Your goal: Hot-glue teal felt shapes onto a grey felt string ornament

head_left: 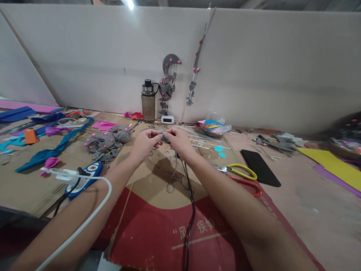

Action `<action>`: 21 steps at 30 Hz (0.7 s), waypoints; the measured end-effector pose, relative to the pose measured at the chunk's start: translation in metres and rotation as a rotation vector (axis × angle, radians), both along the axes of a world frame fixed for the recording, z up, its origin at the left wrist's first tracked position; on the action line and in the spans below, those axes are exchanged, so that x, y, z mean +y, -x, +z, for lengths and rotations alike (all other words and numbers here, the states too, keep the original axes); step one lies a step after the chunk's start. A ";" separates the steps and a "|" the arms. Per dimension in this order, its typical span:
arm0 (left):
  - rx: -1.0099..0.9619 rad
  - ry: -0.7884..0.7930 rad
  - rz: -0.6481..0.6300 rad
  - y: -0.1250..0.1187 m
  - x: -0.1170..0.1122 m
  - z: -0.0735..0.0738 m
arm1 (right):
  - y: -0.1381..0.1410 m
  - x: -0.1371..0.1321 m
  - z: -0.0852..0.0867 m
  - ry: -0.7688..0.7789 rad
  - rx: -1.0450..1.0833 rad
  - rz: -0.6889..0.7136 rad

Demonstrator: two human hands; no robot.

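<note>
My left hand (146, 145) and my right hand (179, 142) meet above the cardboard, fingertips pinched together. Between them is a small teal piece (161, 132), too small to make out fully; both hands appear to grip it. Under my right hand, grey string (170, 184) hangs or lies in a loose loop on the cardboard. A black cable (189, 188) runs from beneath that hand toward the front edge; its upper end is hidden. Right of my right hand lie teal felt scraps (220, 150). Left of my left hand is a pile of grey felt pieces with coloured pompoms (103, 142).
Scissors with yellow and red handles (241, 171) lie beside a black phone (260, 167). Behind stand a bottle (148, 103) and a small clock (167, 119). Grey hanging decorations (170, 82) are on the white panel. A blue power strip (94, 173) and white cable are at left.
</note>
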State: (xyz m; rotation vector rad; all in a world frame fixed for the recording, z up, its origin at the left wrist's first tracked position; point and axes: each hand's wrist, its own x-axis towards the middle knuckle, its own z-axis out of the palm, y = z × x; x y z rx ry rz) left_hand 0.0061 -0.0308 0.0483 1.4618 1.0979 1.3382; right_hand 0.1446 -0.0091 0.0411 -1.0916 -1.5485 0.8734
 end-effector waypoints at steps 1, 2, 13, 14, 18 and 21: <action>0.022 -0.016 0.024 0.000 0.000 0.000 | 0.000 0.000 0.001 -0.028 -0.033 -0.010; 0.042 -0.025 0.041 0.000 -0.001 0.000 | -0.001 -0.001 0.002 -0.052 -0.066 -0.016; -0.105 0.076 0.001 0.003 0.003 0.001 | -0.004 -0.004 0.007 -0.194 -0.164 0.012; -0.142 0.096 -0.017 0.002 0.002 0.003 | -0.004 -0.004 0.007 -0.188 -0.166 0.002; -0.184 0.120 -0.055 0.001 0.000 0.006 | -0.005 -0.006 0.009 -0.158 -0.170 -0.035; -0.062 0.046 -0.030 0.001 0.000 0.004 | -0.006 -0.008 0.011 -0.130 -0.185 -0.044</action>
